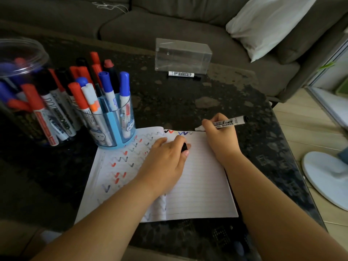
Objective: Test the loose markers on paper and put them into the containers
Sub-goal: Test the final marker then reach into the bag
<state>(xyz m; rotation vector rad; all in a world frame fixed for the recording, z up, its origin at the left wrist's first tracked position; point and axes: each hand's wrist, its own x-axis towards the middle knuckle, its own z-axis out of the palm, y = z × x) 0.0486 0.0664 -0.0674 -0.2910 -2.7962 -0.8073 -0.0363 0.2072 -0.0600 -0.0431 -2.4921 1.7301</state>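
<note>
Daylight is coming in from beyond the right hand (220,136), brightening the floor (301,117) and the white cushion (267,25) while the room is staying dim. The dark tabletop (169,98) is swallowing light, and past the left hand (167,157) the markers' colours are looking muted. The lined notebook (197,185) is glowing as the brightest surface between the hands. Edges are bending with wide-angle distortion; the fan base (323,178) and the big jar (20,59) are blurring softly.

A home living room: grey sofa (169,31), white cushion (267,25), dark stone coffee table (169,95).
</note>
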